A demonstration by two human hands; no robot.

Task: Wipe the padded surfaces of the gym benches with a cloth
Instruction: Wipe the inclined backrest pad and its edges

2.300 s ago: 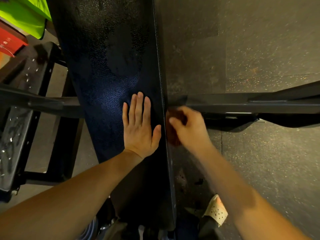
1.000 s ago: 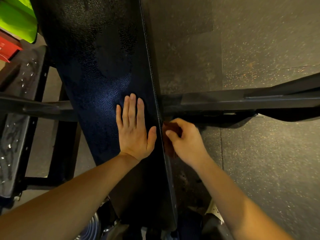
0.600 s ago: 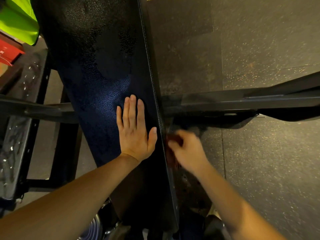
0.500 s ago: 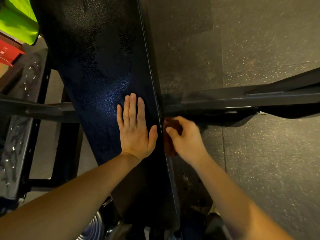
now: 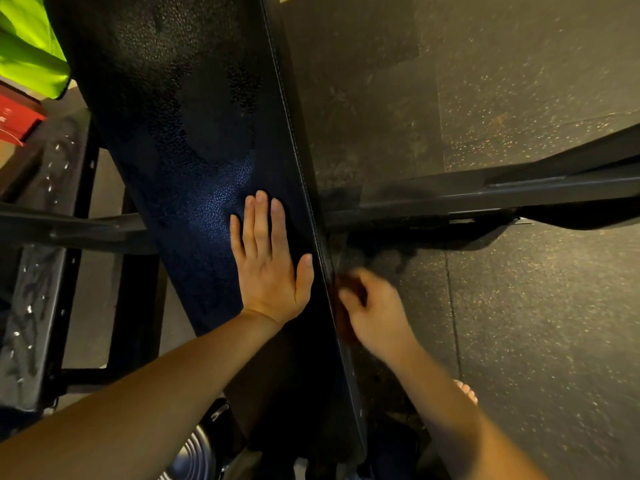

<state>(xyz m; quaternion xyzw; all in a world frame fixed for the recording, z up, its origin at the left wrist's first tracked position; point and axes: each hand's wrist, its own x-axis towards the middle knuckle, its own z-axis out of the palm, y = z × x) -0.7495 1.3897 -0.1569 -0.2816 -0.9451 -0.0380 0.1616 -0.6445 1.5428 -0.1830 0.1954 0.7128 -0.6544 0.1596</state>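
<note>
A long dark padded bench with a pebbled blue-black top runs from the top of the view down to the bottom middle. My left hand lies flat on the pad near its right edge, fingers straight and together. My right hand, blurred, grips a dark reddish-brown cloth against the bench's right side edge. Most of the cloth is hidden behind my fingers.
A black steel frame bar crosses the speckled rubber floor on the right. On the left are a black frame rail and a worn black step. A neon-green cloth and a red box sit top left.
My right hand with the cloth has slid down along the bench's side edge, toward me, after moving back and forth. My left hand has stayed flat on the pad.
</note>
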